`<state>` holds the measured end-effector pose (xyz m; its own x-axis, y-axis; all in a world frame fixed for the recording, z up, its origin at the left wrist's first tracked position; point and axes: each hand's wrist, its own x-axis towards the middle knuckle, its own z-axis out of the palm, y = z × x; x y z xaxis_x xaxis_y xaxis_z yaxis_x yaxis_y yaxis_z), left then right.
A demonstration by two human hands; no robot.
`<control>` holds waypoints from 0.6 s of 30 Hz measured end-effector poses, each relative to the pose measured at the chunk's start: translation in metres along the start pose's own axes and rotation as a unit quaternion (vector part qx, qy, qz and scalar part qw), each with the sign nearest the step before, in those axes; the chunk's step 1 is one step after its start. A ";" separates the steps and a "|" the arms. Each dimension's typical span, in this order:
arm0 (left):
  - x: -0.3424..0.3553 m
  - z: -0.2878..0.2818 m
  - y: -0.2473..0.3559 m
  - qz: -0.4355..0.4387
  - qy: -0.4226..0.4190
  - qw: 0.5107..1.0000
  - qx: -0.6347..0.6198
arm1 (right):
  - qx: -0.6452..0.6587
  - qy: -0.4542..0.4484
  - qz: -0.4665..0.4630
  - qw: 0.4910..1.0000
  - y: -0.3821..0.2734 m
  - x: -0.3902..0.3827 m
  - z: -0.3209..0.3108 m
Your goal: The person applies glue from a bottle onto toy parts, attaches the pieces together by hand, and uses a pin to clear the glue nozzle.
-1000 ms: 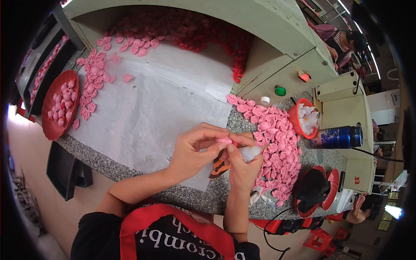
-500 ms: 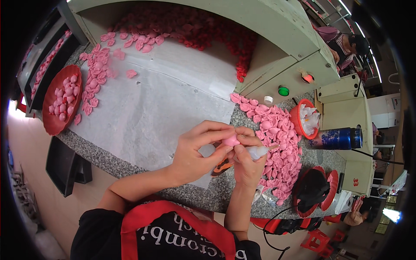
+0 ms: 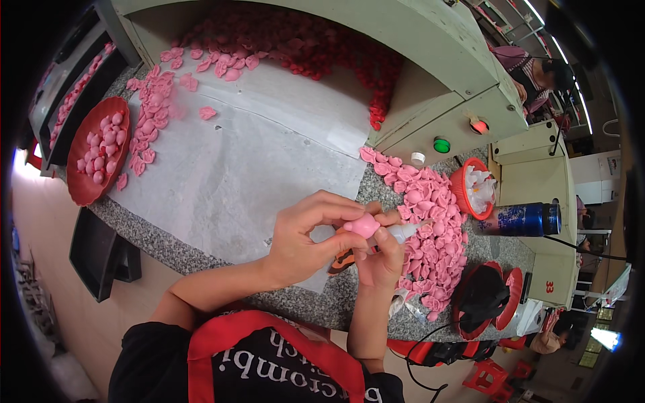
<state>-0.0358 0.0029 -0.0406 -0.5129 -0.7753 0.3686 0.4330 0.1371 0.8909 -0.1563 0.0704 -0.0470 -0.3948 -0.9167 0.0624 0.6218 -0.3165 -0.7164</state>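
Between the fingertips of my left hand [image 3: 306, 228] sits a small pink rounded piece [image 3: 363, 226] with a knob at one end. My right hand [image 3: 378, 262] is closed around a small translucent squeeze bottle [image 3: 403, 232], its thin tip pointing right, away from the piece. The right fingertips are close against the pink piece; whether they also press it I cannot tell. Just right of my hands lies a heap of pink cupped, petal-like pieces [image 3: 437, 228]. An orange and black object [image 3: 341, 261] on the table is partly hidden behind my hands.
White sheeting [image 3: 235, 174] covers much of the speckled table. A red fluted dish [image 3: 80, 171] of round pink pieces stands left. Across the back is a pale green cabinet [image 3: 443, 114] with pink pieces inside. At right are a red basket [image 3: 459, 188], a blue bottle [image 3: 527, 219] and a black cloth [image 3: 485, 293].
My right fingers have drawn back a little from the pink piece, exposing more of it. The piece has turned, its knob now toward the left. The squeeze bottle remains in my right hand.
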 end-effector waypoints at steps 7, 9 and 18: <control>0.001 0.001 -0.003 -0.044 -0.009 0.998 -0.037 | 0.091 0.044 0.032 0.994 0.000 -0.001 0.004; 0.001 0.001 -0.005 -0.040 -0.001 0.998 -0.044 | 0.100 0.036 0.032 0.994 0.002 -0.001 0.003; 0.000 0.006 -0.004 -0.090 0.041 0.986 -0.131 | 0.074 0.034 0.001 0.997 0.004 -0.002 0.007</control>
<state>-0.0421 0.0061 -0.0420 -0.5410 -0.8218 0.1788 0.5237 -0.1628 0.8362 -0.1486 0.0692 -0.0448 -0.4363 -0.8997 0.0100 0.7132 -0.3526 -0.6059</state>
